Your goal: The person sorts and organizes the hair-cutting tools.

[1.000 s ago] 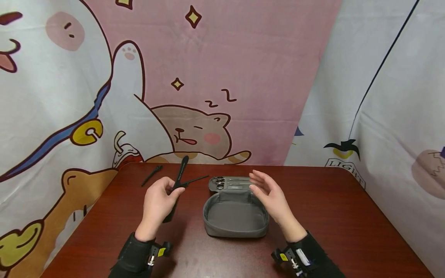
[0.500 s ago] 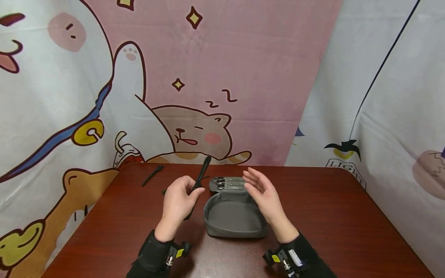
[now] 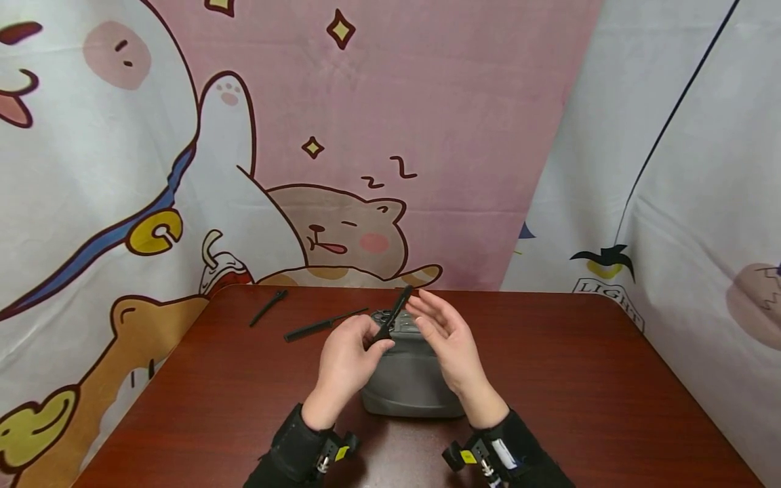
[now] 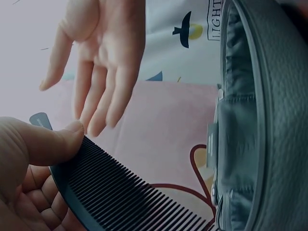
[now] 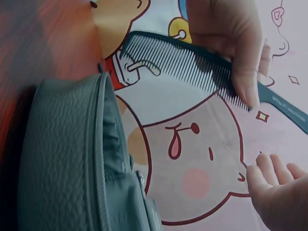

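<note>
My left hand [image 3: 348, 356] pinches a black comb [image 4: 120, 187] between thumb and fingers. The comb's wide-toothed end points down toward the grey zip case [image 3: 411, 390], and its slim handle sticks up past the thumb. In the right wrist view the comb [image 5: 168, 53] slants beside the case's rim. Fingers apart, my right hand [image 3: 450, 342] holds nothing and hovers over the case's right side, close to the comb's handle. The case stands unzipped, its lid [image 3: 405, 325] folded back away from me; both hands partly cover it in the head view.
A black tail comb [image 3: 311, 329] lies on the brown tabletop [image 3: 579, 379] left of the case, its thin tail pointing at the lid. Farther left lies a small dark slender item [image 3: 267, 308]. A cartoon-printed cloth [image 3: 457, 135] hangs behind the table.
The left hand has carried the comb rightward from beside the case to over it. The right hand has drifted slightly left. The tail comb on the table has come into fuller view.
</note>
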`<state>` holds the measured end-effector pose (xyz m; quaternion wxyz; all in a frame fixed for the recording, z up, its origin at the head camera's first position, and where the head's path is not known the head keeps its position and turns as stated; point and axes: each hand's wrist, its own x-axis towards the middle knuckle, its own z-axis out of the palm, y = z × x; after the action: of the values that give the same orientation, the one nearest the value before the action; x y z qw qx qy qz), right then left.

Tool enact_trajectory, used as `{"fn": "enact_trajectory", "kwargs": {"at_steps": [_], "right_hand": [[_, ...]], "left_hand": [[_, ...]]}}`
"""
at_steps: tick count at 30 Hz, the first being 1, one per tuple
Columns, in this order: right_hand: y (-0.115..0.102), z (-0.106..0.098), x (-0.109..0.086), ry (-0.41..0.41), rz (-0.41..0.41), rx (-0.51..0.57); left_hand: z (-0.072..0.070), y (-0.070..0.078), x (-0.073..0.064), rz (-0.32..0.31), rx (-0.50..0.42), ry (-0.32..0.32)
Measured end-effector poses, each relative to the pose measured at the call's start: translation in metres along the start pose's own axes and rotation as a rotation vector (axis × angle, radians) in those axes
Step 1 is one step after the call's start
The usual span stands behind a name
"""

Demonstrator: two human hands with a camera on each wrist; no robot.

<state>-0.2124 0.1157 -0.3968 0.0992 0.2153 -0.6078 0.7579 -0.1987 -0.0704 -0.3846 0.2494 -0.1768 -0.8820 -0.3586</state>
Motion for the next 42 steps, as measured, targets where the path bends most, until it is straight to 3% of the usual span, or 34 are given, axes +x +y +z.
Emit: {"fn": "enact_trajectory", "kwargs": {"at_steps": [10, 19, 24, 30, 34, 42], "right_hand": [[-0.006, 0.009, 0.0, 0.015, 0.0, 0.14], [-0.014, 0.018, 0.002, 0.098, 0.032, 0.163], [-0.015, 0.017, 0.004, 0.09, 0.022, 0.173], [-0.017, 0.014, 0.005, 0.061, 0.002, 0.16], [-0.019, 0.011, 0.008, 0.058, -0.011, 0.129], [-0.024, 0.0, 0.016, 0.052, -0.039, -0.017]], "left_hand": [[0.009, 0.008, -0.002, 0.056, -0.014, 0.0], [0.013, 0.012, -0.002, 0.073, -0.029, 0.016], [0.015, 0.013, -0.002, 0.075, -0.06, 0.018], [0.016, 0.013, -0.002, 0.094, -0.083, 0.018], [0.015, 0.01, -0.002, 0.101, -0.101, -0.016], [0.005, 0.0, -0.001, 0.01, -0.119, -0.077]]}}
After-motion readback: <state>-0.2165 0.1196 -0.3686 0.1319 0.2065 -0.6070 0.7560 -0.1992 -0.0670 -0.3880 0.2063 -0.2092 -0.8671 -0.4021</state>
